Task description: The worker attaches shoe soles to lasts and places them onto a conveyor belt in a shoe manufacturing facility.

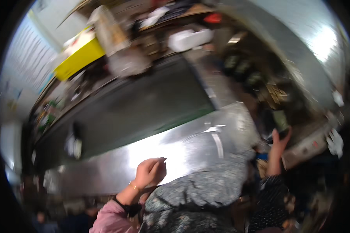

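Observation:
My left hand (151, 172) is curled closed over the front strip of a shiny metal worktable (116, 165). Its palm side is hidden, and a small dark tip shows at the fingers. A thin bracelet circles that wrist above a pink sleeve. Out to the right, my right hand (278, 145) has thumb and fingers spread. Close to its fingertips stands a dark item with an olive-green face (280, 119), blurred by motion; I cannot tell whether they touch. A patterned grey cloth garment (202, 182) covers my front, against the table edge.
A dark green conveyor-like surface (144, 105) runs behind the metal strip, with a small black and white item (74, 143) on its left. Beyond are a yellow box (79, 58), a clear plastic bag (128, 62) and a white container (190, 39). Dark stacked parts (245, 73) stand right.

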`<action>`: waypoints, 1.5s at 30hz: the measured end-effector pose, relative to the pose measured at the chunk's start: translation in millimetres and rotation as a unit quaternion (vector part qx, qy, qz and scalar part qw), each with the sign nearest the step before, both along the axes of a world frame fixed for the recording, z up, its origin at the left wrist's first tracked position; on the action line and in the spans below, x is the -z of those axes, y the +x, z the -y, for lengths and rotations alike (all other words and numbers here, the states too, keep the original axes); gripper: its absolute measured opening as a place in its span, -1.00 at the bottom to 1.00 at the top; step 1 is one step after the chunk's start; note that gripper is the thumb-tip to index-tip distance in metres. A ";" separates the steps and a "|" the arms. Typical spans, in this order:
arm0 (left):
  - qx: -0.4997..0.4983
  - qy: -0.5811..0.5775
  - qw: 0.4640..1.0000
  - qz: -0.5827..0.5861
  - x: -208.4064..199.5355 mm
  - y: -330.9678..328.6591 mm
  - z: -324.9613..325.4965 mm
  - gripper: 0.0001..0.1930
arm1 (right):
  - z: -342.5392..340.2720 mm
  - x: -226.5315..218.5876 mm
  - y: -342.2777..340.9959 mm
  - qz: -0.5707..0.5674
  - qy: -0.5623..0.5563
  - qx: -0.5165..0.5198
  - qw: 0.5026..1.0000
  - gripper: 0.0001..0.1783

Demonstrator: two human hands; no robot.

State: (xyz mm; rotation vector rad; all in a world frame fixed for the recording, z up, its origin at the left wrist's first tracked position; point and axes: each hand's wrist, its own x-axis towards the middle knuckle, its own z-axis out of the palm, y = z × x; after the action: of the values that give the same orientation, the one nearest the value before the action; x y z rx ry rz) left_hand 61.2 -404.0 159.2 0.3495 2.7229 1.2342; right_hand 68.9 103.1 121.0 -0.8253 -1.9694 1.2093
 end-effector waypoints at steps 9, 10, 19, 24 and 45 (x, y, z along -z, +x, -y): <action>-0.238 -0.210 0.932 -0.173 56.0 -38.4 220.7 -0.62 | -157.9 175.2 -188.4 0.096 0.015 -0.006 0.995 -0.34; -0.270 -0.233 0.915 -0.188 57.2 -43.4 260.0 -0.52 | -144.6 174.5 -173.3 0.023 -0.048 -0.142 0.989 -0.42; -0.561 -0.284 0.777 -0.032 62.5 -126.2 498.1 -0.13 | 1.1 42.5 144.8 0.325 0.044 -0.240 0.914 -0.64; -0.477 -0.103 0.872 -0.040 47.8 -129.6 558.6 -0.22 | 18.8 90.8 358.3 0.415 0.040 -0.142 0.898 -0.66; -0.262 0.222 0.935 0.087 75.4 -195.1 245.4 -0.03 | 119.7 84.0 398.8 0.456 0.062 -0.265 0.848 -0.52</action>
State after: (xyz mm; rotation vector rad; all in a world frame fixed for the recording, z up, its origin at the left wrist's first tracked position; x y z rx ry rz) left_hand -133.9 -649.4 83.8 -0.4676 2.4323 1.9099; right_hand 467.6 -16.5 37.0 -0.9079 -3.1852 1.0246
